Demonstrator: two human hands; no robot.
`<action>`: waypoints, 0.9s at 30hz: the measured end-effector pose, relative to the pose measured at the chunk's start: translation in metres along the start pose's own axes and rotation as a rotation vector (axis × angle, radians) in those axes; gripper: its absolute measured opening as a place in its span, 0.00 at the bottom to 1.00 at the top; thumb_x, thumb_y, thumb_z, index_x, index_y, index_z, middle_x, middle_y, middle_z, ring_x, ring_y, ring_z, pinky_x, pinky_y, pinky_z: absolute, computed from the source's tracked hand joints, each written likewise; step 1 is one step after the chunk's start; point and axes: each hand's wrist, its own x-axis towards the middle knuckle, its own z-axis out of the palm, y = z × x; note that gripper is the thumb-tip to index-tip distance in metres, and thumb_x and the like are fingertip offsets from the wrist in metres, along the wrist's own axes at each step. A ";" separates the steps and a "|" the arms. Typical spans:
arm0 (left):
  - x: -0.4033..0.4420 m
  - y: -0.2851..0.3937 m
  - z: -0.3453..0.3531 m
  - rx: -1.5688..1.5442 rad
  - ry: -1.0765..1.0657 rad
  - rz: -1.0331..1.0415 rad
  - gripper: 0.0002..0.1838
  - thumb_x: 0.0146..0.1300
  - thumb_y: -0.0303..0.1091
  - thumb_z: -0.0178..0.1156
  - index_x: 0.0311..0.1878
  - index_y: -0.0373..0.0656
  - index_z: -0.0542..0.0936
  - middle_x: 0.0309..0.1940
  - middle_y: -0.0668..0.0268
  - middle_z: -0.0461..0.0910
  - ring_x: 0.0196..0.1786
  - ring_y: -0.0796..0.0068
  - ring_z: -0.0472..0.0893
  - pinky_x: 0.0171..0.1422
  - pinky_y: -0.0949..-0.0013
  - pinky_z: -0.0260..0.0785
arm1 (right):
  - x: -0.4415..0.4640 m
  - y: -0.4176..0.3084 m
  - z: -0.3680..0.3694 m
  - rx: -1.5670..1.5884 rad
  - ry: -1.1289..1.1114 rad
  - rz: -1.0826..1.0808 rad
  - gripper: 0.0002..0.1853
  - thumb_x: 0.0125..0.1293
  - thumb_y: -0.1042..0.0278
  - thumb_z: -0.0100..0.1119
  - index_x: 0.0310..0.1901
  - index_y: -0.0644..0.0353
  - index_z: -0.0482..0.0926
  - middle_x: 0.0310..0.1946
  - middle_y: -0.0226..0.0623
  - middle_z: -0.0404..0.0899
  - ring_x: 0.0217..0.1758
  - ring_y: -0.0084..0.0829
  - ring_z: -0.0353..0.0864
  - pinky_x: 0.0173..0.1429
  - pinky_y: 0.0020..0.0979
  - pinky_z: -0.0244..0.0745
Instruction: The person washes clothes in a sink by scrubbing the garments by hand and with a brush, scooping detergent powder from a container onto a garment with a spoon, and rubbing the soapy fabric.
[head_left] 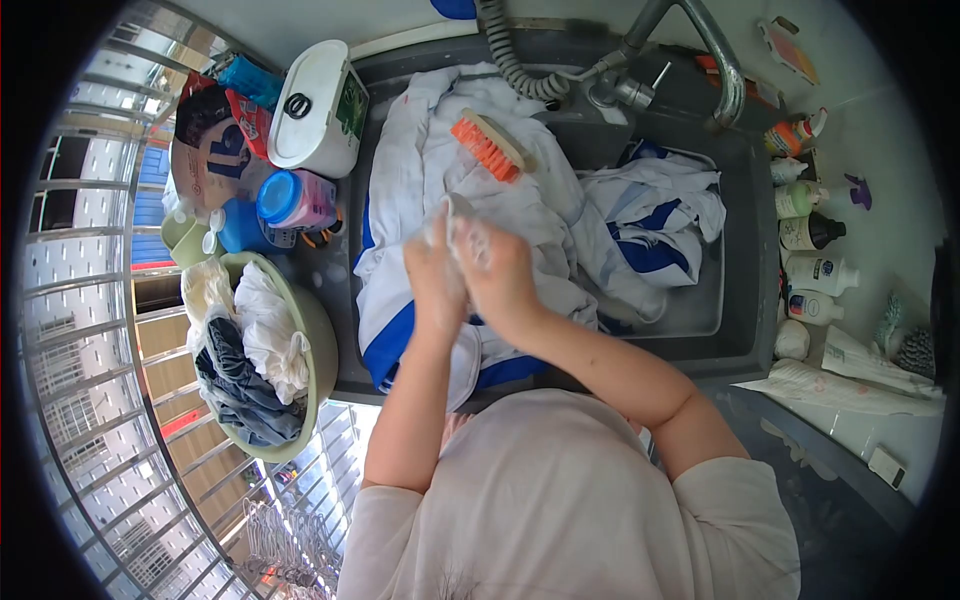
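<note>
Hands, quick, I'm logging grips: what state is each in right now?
Left hand: closed, apparently gripping bunched white cloth.
Right hand: closed against the left, apparently on the same cloth.

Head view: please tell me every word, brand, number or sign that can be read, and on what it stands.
No text reads with certainty.
Plastic bag: large blue mark, unclear.
White tub: green label, blurred.
Pink jar: label blurred.
White bottle: label too small.
Dark bottle: label too small.
White and blue clothes: no text visible.
</note>
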 end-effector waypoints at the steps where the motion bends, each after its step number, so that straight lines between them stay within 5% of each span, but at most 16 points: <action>1: 0.002 0.000 -0.004 0.000 -0.095 0.023 0.19 0.73 0.41 0.50 0.33 0.34 0.78 0.25 0.72 0.74 0.29 0.86 0.68 0.31 0.75 0.61 | -0.001 0.000 -0.001 -0.002 -0.001 0.006 0.13 0.69 0.68 0.55 0.29 0.68 0.75 0.19 0.49 0.73 0.18 0.39 0.68 0.27 0.36 0.67; 2: 0.005 -0.004 -0.001 -0.174 -0.046 -0.180 0.20 0.73 0.42 0.49 0.33 0.33 0.78 0.23 0.71 0.73 0.28 0.85 0.69 0.31 0.75 0.61 | -0.001 0.001 -0.003 -0.032 -0.043 0.049 0.13 0.69 0.68 0.56 0.30 0.68 0.76 0.19 0.49 0.74 0.19 0.38 0.69 0.27 0.35 0.68; 6: -0.019 0.013 0.015 0.040 0.051 -0.164 0.24 0.71 0.43 0.52 0.20 0.37 0.72 0.15 0.70 0.70 0.20 0.82 0.67 0.25 0.70 0.61 | 0.011 0.010 -0.005 0.025 -0.005 0.130 0.13 0.70 0.66 0.56 0.31 0.68 0.77 0.18 0.47 0.73 0.19 0.38 0.70 0.28 0.33 0.68; 9: -0.001 -0.005 0.005 0.051 0.058 0.080 0.25 0.72 0.44 0.51 0.20 0.36 0.72 0.15 0.70 0.70 0.21 0.82 0.66 0.26 0.70 0.61 | 0.001 -0.004 -0.002 0.070 0.025 0.117 0.15 0.71 0.66 0.55 0.29 0.68 0.76 0.16 0.46 0.70 0.18 0.34 0.69 0.26 0.34 0.66; 11: 0.001 -0.008 0.000 -0.014 0.007 -0.031 0.27 0.72 0.45 0.51 0.19 0.37 0.72 0.15 0.71 0.70 0.22 0.83 0.65 0.27 0.70 0.61 | -0.001 -0.012 -0.002 -0.020 -0.070 0.127 0.16 0.69 0.66 0.56 0.25 0.67 0.73 0.19 0.52 0.75 0.24 0.53 0.76 0.28 0.43 0.68; 13: -0.008 0.003 0.002 0.090 0.010 -0.114 0.20 0.73 0.42 0.50 0.40 0.31 0.79 0.28 0.68 0.77 0.30 0.82 0.71 0.35 0.73 0.65 | 0.013 -0.004 -0.006 -0.036 -0.075 0.080 0.16 0.69 0.66 0.55 0.26 0.68 0.74 0.18 0.51 0.73 0.20 0.46 0.74 0.28 0.40 0.67; 15: -0.022 0.016 0.004 0.044 -0.028 -0.144 0.19 0.73 0.42 0.49 0.42 0.32 0.80 0.29 0.68 0.78 0.31 0.82 0.73 0.37 0.73 0.67 | 0.027 -0.003 -0.011 0.211 -0.029 0.259 0.18 0.73 0.64 0.53 0.25 0.65 0.72 0.16 0.33 0.67 0.22 0.19 0.63 0.26 0.30 0.61; 20: -0.026 0.028 0.009 -0.432 -0.002 -0.189 0.17 0.73 0.40 0.49 0.46 0.35 0.80 0.32 0.67 0.80 0.35 0.81 0.77 0.42 0.73 0.71 | 0.028 -0.019 -0.019 0.448 -0.028 0.400 0.18 0.73 0.63 0.53 0.25 0.64 0.72 0.18 0.26 0.68 0.25 0.14 0.62 0.28 0.26 0.60; 23: -0.024 0.024 0.006 -0.572 0.016 -0.231 0.17 0.73 0.41 0.50 0.50 0.36 0.78 0.34 0.67 0.81 0.35 0.79 0.79 0.44 0.73 0.73 | 0.022 -0.016 -0.023 0.385 -0.050 0.383 0.18 0.71 0.63 0.55 0.25 0.65 0.73 0.15 0.37 0.68 0.19 0.24 0.64 0.26 0.30 0.62; 25: -0.025 0.020 0.005 -0.424 0.080 -0.203 0.15 0.72 0.40 0.52 0.32 0.40 0.77 0.23 0.75 0.74 0.25 0.85 0.71 0.28 0.75 0.63 | -0.001 -0.023 -0.020 0.052 -0.137 -0.010 0.18 0.68 0.62 0.58 0.23 0.64 0.72 0.14 0.41 0.68 0.16 0.36 0.68 0.24 0.34 0.63; 26: -0.025 0.016 0.005 -0.428 0.087 -0.206 0.15 0.72 0.40 0.52 0.32 0.40 0.77 0.23 0.75 0.74 0.25 0.85 0.71 0.28 0.75 0.63 | -0.011 -0.030 -0.016 0.008 -0.128 -0.026 0.18 0.66 0.64 0.60 0.22 0.63 0.71 0.15 0.46 0.70 0.18 0.47 0.70 0.24 0.39 0.64; 27: -0.024 0.010 0.006 -0.373 0.095 -0.145 0.16 0.72 0.40 0.52 0.32 0.40 0.77 0.23 0.74 0.74 0.24 0.85 0.71 0.28 0.75 0.63 | -0.010 -0.028 -0.016 0.009 -0.134 -0.025 0.18 0.66 0.64 0.60 0.22 0.63 0.71 0.15 0.46 0.70 0.18 0.47 0.70 0.24 0.39 0.64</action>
